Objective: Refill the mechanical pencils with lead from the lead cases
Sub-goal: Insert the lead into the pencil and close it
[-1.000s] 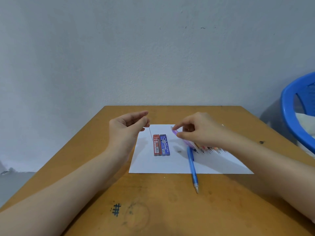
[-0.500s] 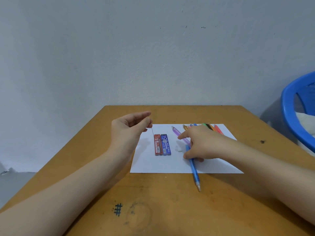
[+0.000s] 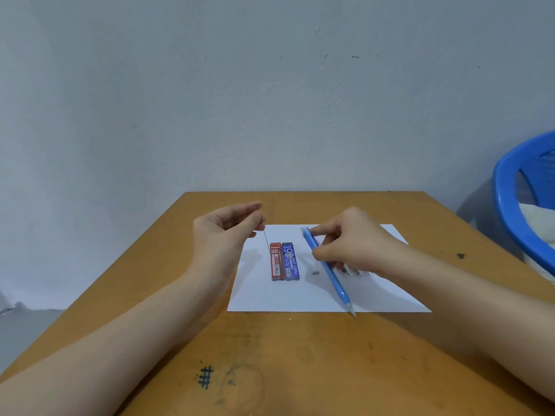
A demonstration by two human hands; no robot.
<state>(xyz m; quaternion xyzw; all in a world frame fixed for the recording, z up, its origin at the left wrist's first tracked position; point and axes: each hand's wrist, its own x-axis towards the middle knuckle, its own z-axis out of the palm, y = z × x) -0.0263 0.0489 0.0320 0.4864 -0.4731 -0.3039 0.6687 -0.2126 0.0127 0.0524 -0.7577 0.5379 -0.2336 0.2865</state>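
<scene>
Pencil (image 3: 330, 274) slants in the right hand's (image 3: 351, 244) curled fingers above the paper (image 3: 270, 298), back end raised far-left, tip toward the person. Cases (image 3: 284, 261) lie flat between the hands. Left hand (image 3: 222, 235) pinches a lead (image 3: 266, 243) hanging straight down, near and left of that back end, likely its target.

Right of centre, blue mechanical pencil (image 3: 327, 270): slanted from upper left to lower right, gripped along its upper half by the right hand (image 3: 357, 244), clear tip lowest. Left of centre, thin dark lead (image 3: 266, 241): hanging near-vertical, pinched at its top by the left hand (image 3: 225, 232). At centre, red lead case (image 3: 277, 262) and blue lead case (image 3: 292, 262): flat, side by side, touching, long sides running up the frame.
</scene>
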